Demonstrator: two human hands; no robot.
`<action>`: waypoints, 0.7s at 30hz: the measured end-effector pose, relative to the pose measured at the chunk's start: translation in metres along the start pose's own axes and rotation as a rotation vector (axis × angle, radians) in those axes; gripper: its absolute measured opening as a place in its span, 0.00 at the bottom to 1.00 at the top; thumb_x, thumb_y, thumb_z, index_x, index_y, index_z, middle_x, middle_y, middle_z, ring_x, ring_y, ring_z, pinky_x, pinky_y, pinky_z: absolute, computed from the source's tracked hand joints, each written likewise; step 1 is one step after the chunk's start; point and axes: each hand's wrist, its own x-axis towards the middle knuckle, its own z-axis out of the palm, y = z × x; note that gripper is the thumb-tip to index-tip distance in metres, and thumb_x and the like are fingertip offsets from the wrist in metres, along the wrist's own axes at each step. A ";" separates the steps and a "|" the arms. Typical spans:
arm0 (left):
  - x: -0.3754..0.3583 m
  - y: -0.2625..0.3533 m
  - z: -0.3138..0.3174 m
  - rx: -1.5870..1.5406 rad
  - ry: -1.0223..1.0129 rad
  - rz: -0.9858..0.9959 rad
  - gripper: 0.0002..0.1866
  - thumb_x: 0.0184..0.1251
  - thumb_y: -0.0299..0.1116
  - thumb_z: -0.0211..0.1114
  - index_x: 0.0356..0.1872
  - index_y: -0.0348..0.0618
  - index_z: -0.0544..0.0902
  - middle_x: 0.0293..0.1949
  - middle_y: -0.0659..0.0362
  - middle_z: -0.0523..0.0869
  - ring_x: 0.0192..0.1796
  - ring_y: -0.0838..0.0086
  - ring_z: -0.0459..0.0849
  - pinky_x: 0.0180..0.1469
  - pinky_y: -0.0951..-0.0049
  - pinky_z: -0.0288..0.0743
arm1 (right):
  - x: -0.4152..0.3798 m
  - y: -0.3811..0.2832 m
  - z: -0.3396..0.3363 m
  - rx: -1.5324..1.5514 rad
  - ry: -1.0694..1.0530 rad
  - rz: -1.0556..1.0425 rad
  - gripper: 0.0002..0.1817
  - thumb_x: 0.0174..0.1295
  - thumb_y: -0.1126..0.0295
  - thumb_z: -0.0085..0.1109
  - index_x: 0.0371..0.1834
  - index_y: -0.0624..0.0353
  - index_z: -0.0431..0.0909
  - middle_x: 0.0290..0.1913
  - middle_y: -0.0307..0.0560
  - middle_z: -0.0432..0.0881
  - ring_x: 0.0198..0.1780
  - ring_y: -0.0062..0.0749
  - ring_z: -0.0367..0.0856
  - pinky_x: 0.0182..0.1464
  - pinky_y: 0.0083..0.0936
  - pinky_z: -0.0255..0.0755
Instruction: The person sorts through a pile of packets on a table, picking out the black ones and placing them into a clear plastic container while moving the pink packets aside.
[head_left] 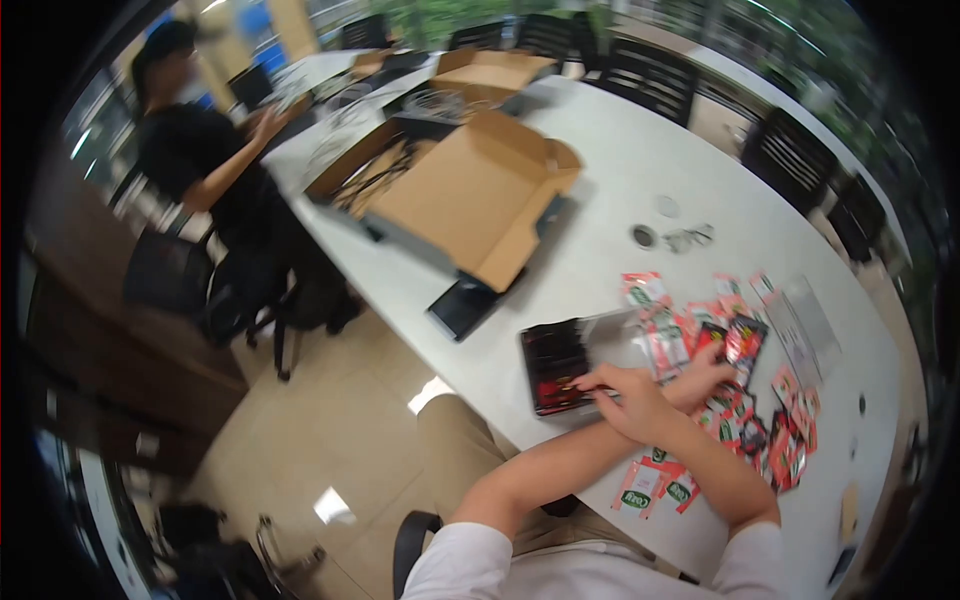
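Observation:
My forearms cross, the right one over the left. My left hand (704, 376) reaches into a pile of small sachets, its fingers closed at the lower edge of a black-and-red sachet (745, 343). Pink-and-white sachets (668, 350) with green labels lie around it. Over the right edge of a black open box (553, 352) is my right hand (625, 398), thumb and fingers pinched together. What sits between those fingertips is too small to make out. Red-and-black sachets (560, 392) stand inside the near part of the box.
A large open cardboard box (470, 195) with cables in it stands farther up the white table (610, 190). A black phone-like slab (463, 306) lies by the table's edge. Clear plastic sheet (806, 325) is at the right. Another person (215, 150) stands at the left.

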 end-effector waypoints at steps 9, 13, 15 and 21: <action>0.002 0.002 -0.001 0.021 0.092 0.060 0.24 0.65 0.19 0.63 0.60 0.46 0.71 0.45 0.60 0.84 0.41 0.75 0.85 0.37 0.76 0.82 | -0.035 0.008 -0.024 -0.291 0.165 -0.257 0.18 0.55 0.79 0.61 0.51 0.60 0.83 0.50 0.49 0.86 0.53 0.44 0.85 0.55 0.37 0.78; 0.000 0.010 -0.003 0.126 0.136 0.049 0.20 0.70 0.22 0.62 0.60 0.45 0.71 0.44 0.62 0.84 0.39 0.80 0.84 0.38 0.79 0.81 | -0.072 0.000 -0.076 -0.462 0.442 -0.215 0.19 0.50 0.82 0.58 0.47 0.58 0.84 0.49 0.47 0.86 0.51 0.41 0.84 0.55 0.36 0.78; -0.007 0.013 0.008 0.119 0.110 0.113 0.18 0.73 0.25 0.60 0.61 0.45 0.70 0.47 0.62 0.83 0.42 0.80 0.83 0.40 0.78 0.81 | -0.094 -0.004 -0.107 -0.421 0.608 -0.093 0.17 0.51 0.85 0.57 0.44 0.60 0.84 0.48 0.47 0.86 0.50 0.39 0.85 0.53 0.32 0.77; -0.013 0.018 0.010 0.100 0.140 0.119 0.18 0.76 0.30 0.59 0.63 0.44 0.70 0.50 0.60 0.83 0.43 0.78 0.84 0.43 0.77 0.81 | -0.171 0.006 -0.169 -0.313 0.818 0.516 0.11 0.59 0.83 0.53 0.43 0.66 0.83 0.45 0.49 0.87 0.50 0.34 0.85 0.50 0.26 0.77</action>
